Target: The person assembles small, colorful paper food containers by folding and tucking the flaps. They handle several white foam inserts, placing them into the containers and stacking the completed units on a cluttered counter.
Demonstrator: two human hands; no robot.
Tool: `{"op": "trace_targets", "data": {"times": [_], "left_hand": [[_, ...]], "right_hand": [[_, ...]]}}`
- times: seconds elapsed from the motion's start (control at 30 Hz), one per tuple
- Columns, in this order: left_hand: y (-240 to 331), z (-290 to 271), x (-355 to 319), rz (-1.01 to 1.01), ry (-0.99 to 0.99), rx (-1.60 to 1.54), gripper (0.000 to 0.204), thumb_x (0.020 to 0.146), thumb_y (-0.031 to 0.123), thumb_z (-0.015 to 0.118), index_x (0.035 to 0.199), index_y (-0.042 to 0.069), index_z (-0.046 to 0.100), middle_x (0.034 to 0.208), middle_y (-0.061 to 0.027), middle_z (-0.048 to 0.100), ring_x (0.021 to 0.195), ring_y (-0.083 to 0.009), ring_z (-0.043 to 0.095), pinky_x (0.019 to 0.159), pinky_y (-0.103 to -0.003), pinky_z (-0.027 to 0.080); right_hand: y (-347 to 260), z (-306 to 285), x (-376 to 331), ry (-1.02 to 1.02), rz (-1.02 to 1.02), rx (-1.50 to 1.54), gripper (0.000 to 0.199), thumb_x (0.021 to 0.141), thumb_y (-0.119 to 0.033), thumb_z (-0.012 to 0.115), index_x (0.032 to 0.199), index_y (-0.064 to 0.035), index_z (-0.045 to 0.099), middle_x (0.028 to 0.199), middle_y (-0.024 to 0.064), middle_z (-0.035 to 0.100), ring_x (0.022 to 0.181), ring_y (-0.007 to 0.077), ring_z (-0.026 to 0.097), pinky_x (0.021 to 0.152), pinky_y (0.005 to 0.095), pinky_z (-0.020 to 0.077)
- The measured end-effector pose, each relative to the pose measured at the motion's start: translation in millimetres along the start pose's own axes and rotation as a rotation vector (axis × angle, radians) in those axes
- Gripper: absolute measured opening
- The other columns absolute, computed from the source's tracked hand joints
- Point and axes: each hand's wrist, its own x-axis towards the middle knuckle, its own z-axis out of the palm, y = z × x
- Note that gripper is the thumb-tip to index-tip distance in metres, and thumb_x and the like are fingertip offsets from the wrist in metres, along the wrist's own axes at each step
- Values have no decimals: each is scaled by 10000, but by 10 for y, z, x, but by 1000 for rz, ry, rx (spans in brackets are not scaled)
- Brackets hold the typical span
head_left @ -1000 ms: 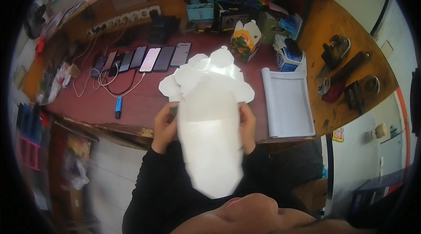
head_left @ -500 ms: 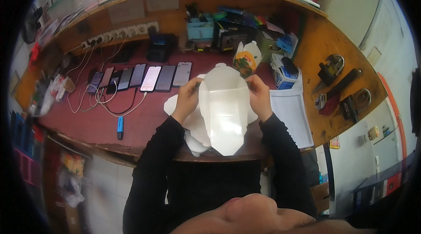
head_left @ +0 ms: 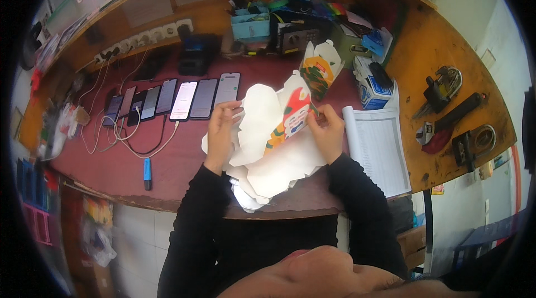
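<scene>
— Red bench (head_left: 111, 169) is crowding you: phones (head_left: 178, 100) far left, ledger (head_left: 379, 150) right.

— Your left hand (head_left: 221, 125) and right hand (head_left: 326, 130) are pinching the flat carton blank (head_left: 279, 147) at the near edge; it's looking only partly folded, one finished carton (head_left: 319, 69) standing beyond.

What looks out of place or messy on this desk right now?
Nothing spilled or broken. The blue marker lies alone near the desk's front edge, and the phone cables trail in loose loops. Both hands, left and right, hold a flat carton.
</scene>
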Motion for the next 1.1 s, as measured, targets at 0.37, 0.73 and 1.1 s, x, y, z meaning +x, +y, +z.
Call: {"op": "trace_targets", "data": {"times": [0.37, 0.73, 1.1], "left_hand": [[745, 246, -222, -19, -430, 285, 390, 924, 157, 708, 1250, -35, 613, 1174, -121, 692, 1109, -211, 656, 1018, -357, 481], [865, 213, -256, 248, -446, 457, 241, 863, 3, 716, 1098, -27, 671, 1034, -109, 711, 933, -196, 689, 848, -324, 535], [850, 299, -844, -133, -238, -108, 545, 836, 106, 819, 1307, 7, 565, 1165, -58, 673, 1025, -178, 657, 891, -323, 531]], "right_hand": [[-301, -73, -125, 66, -534, -158, 156, 764, 68, 738, 833, -14, 624, 688, 89, 570, 572, 236, 539, 522, 348, 410], [-478, -271, -195, 51, -937, -189, 238, 730, 74, 741, 938, -26, 682, 820, 79, 639, 677, 204, 615, 612, 341, 497], [-596, -236, -412, -272, -1066, -160, 261, 734, -53, 783, 981, -92, 709, 1038, 24, 694, 946, 188, 645, 887, 382, 509]]}}
